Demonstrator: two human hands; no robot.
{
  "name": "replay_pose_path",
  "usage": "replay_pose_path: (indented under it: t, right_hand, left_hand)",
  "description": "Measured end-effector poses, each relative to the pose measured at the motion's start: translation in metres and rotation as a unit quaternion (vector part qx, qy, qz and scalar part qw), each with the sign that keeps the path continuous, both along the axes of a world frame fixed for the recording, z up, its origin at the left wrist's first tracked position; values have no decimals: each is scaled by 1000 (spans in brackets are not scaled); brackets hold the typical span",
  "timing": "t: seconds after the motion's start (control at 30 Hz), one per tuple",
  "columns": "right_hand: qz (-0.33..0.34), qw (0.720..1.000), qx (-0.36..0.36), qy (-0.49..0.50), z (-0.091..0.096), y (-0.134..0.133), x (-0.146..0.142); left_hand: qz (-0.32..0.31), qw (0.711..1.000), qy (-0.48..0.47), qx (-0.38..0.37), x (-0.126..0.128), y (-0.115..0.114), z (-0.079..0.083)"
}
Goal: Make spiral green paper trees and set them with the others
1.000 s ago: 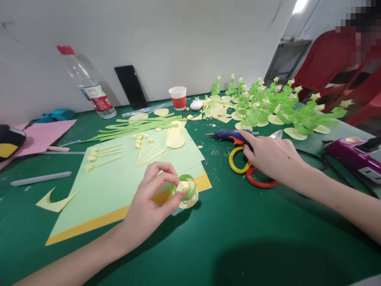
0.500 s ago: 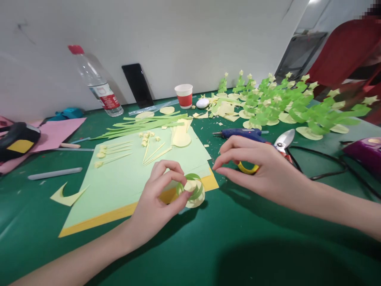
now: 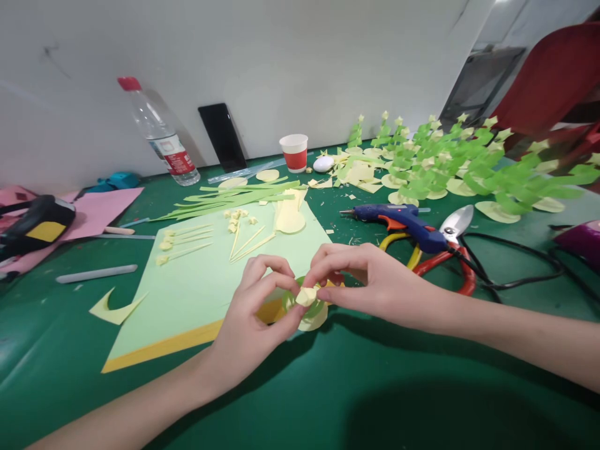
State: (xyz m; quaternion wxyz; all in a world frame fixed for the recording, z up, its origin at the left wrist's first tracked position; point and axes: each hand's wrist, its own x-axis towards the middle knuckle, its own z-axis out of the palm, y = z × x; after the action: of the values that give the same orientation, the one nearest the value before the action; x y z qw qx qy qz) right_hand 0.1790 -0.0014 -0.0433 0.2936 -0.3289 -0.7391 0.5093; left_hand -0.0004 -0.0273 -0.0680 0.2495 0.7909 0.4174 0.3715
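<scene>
A small pale-yellow paper star (image 3: 306, 296) tops a green paper spiral (image 3: 289, 302) on a round yellow paper base (image 3: 315, 319). My left hand (image 3: 257, 312) pinches the star from the left with thumb and fingers. From the right, my right hand (image 3: 363, 280) has its thumb and index finger closed on the star's other edge. The fingers partly hide the spiral. Close behind my right hand lie a blue glue gun (image 3: 405, 220) and red-handled shears (image 3: 458, 226), beside a yellow handle (image 3: 394, 239).
Light green sheets (image 3: 187, 300) bear thin paper strips and small stars (image 3: 237, 219). Behind are green strips (image 3: 234, 199), a paper cup (image 3: 294, 153), a phone (image 3: 222, 137) and a bottle (image 3: 169, 147). Finished paper plants (image 3: 431, 159) crowd the back right; a black cord (image 3: 520, 284) curls at right.
My right hand has moved left from beside the glue gun to the star and closed on its edge. My left hand keeps its pinch. The view has shifted slightly.
</scene>
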Motion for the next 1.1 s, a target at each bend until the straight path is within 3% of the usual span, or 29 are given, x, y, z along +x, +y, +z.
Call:
replay_pose_path:
  t: [0.4,1.1]
  right_hand:
    - [-4,1000,-31,0,0,-1,-1]
    - [3,1000,-12,9,-1,-2,1]
  left_hand:
    - [4,1000,9,29,1,-1,-1]
    - [14,999,14,44,0,-1,-1]
